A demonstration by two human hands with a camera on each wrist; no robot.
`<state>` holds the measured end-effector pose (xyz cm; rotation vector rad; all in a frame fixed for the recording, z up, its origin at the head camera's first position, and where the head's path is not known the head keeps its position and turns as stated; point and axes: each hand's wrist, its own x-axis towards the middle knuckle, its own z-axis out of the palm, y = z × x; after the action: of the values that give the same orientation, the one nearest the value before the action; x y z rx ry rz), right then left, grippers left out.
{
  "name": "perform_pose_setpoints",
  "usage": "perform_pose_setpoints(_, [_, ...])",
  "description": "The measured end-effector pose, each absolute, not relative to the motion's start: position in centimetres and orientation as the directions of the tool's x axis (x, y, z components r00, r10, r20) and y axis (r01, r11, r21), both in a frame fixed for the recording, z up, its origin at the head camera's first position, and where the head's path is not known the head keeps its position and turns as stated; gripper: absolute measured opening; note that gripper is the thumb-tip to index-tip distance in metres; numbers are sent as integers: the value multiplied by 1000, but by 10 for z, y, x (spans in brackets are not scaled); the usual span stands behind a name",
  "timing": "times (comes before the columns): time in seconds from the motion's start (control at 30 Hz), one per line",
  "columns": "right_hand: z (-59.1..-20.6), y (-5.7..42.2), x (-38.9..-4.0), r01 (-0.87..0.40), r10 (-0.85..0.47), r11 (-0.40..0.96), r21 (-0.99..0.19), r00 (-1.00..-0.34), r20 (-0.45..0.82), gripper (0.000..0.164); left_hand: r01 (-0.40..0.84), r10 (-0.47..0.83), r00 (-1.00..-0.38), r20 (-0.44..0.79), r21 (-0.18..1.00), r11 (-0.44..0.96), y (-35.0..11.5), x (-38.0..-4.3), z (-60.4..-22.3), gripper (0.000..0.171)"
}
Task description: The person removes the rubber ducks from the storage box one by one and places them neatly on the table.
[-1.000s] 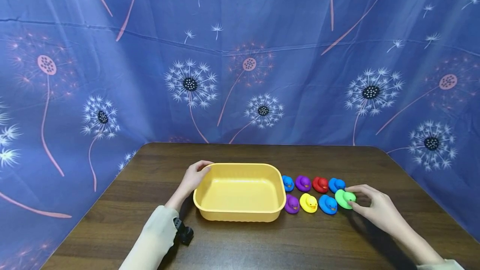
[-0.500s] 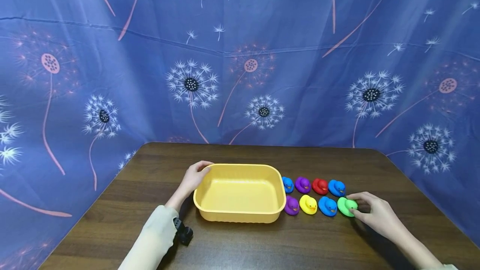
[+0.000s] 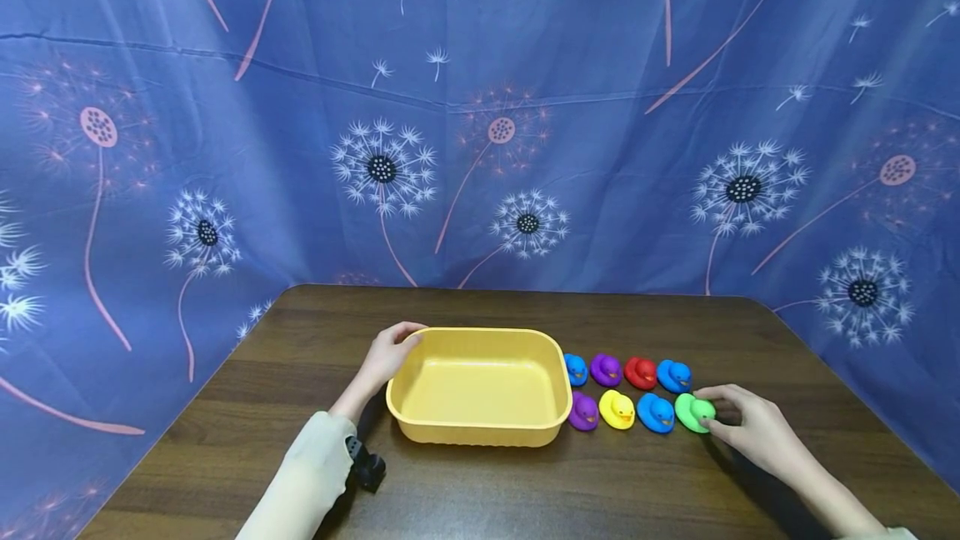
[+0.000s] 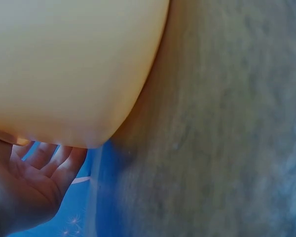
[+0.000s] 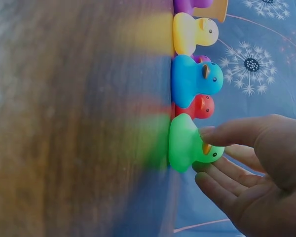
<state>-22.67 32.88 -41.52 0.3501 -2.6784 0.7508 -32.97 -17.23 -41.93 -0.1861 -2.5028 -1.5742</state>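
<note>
My left hand holds the far left corner of a yellow plastic tub, its thumb over the rim. In the left wrist view the fingers go behind the tub wall. At the right end of the front row sits a green rubber duck, upright on the table. My right hand pinches it by the head. In the right wrist view the thumb lies over one side of the green duck and the fingertips are on the other. Beside it is a blue duck.
Two rows of rubber ducks run right from the tub. The front row has a yellow duck and a purple duck. Behind are a red duck and several others. A dandelion-print cloth hangs behind the brown table.
The green duck has come down, toward me and slightly right, into line with the front row, with the right hand on it. Over the last half second neither hand visibly moves.
</note>
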Motion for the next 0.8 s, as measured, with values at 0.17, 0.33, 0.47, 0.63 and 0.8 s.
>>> perform_pose_setpoints(0.17, [-415,328,-227,-325,-147,827,-459,-913,380,35,199,10,-976,216,879,433,-174,-329,-420,24])
perform_pose_setpoints(0.33, [-415,326,-226,-303,-141,833,-463,-926,351,37,185,-1,-979,206,880,437,-175,-328,-421,23])
perform_pose_setpoints(0.47, [-413,326,-226,-316,-151,826,-467,-922,356,46,182,-4,-979,202,887,424,-175,-328,-422,23])
perform_pose_setpoints(0.63, [-401,327,-228,-335,-152,850,-406,-895,419,49,128,17,-991,131,918,375,-175,-330,-420,28])
perform_pose_setpoints(0.8, [-385,323,-233,-360,-161,851,-383,-872,461,45,-59,108,-992,-73,990,128,-180,-331,-423,45])
